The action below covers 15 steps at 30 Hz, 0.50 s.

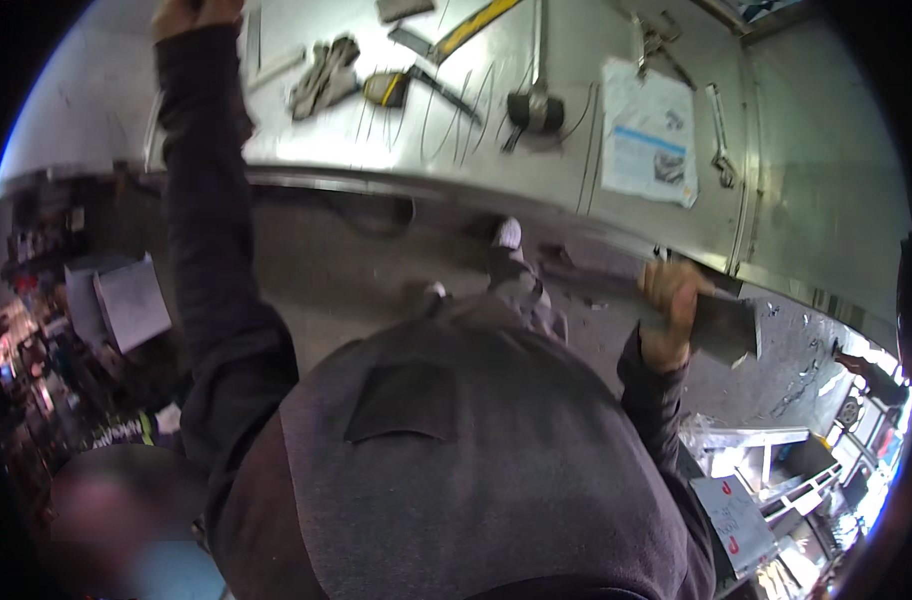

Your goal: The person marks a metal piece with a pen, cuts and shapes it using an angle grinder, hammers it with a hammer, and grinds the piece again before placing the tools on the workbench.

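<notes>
My left hand point(198, 14) reaches over the far left of the metal table point(446, 150). The upper edge of the picture cuts off its fingers, so what it holds, if anything, is hidden. My right hand point(673, 305) is closed on a flat grey rectangular piece point(728, 332), held low beside the table's near edge on the right. Nearest my left arm on the table are a crumpled grey glove point(324, 82) and a dark, yellow-striped object point(385, 89). A mallet point(536, 112) with a black head lies in the middle.
On the table are a yellow-edged tool point(471, 30), a white printed sheet point(648, 135), a clamp-like tool point(648, 45) and a wrench point(719, 140). A person point(126, 500) is at lower left; another person's arm point(871, 378) shows at right. Metal frames point(766, 440) stand lower right.
</notes>
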Available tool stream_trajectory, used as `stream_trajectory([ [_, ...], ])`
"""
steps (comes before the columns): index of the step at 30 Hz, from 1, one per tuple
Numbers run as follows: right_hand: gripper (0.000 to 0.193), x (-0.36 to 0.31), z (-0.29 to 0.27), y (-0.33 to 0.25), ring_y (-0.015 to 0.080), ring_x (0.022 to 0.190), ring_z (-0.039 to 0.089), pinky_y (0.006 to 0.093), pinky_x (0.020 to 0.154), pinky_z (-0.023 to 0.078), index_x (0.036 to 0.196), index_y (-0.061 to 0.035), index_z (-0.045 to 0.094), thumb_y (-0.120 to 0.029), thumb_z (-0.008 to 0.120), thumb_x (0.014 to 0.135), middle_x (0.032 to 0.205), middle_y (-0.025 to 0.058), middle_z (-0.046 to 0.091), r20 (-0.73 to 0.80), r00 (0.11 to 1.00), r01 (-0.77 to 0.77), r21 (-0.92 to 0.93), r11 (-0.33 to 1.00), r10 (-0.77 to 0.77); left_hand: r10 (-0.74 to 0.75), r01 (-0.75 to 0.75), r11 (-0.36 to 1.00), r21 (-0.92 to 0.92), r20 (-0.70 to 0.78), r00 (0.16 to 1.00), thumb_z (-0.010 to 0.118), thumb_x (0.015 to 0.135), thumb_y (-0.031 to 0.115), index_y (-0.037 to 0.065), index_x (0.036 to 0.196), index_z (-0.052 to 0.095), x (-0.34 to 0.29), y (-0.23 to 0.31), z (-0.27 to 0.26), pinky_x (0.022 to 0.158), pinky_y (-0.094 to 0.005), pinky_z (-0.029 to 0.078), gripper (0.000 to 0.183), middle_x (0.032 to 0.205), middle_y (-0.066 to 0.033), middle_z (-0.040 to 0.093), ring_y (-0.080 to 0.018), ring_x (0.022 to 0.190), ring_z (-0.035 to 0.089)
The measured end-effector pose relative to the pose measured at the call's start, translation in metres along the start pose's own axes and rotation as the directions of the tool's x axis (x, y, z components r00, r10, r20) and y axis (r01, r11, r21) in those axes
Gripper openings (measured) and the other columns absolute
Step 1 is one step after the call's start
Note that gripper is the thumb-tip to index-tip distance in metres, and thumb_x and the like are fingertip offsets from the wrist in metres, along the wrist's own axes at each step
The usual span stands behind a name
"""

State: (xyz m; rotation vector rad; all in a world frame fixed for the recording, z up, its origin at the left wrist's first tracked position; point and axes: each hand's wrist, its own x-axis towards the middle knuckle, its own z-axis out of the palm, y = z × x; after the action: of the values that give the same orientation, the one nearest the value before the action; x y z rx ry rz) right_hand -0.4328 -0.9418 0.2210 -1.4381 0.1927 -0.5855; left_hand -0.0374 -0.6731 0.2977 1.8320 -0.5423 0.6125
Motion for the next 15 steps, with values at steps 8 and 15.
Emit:
stream_trajectory([
  [8,0.041,-0.033,0.108,0.017,0.0123,0.058,0.044,0.027,0.056,0.038,0.07,0.0046,0.051,-0.031,0.05,0.089,0.061,0.0036,0.048,0.281,0.96,0.081,-0.202,0.976,-0.022,-0.707,0.72,0.678,-0.15,0.136,0.694,0.06,0.091,0.026,0.005,0.11,0.059,-0.261,0.08,-0.171,0.035,-0.0193,0.026,0.028,0.063,0.0019,0.049,-0.0019,0.04,0.036],
  [15,0.028,-0.067,0.185,0.0,0.0113,0.052,0.022,0.0299,0.052,0.024,0.065,-0.0079,0.031,-0.018,0.046,0.087,0.058,-0.0008,0.023,0.235,0.96,0.157,0.003,0.988,-0.153,-0.872,0.869,0.438,-0.231,0.125,0.473,0.059,0.092,0.027,0.006,0.119,0.054,-0.395,0.083,-0.247,0.036,-0.0204,0.027,0.034,0.061,0.003,0.044,-0.0025,0.04,0.033],
])
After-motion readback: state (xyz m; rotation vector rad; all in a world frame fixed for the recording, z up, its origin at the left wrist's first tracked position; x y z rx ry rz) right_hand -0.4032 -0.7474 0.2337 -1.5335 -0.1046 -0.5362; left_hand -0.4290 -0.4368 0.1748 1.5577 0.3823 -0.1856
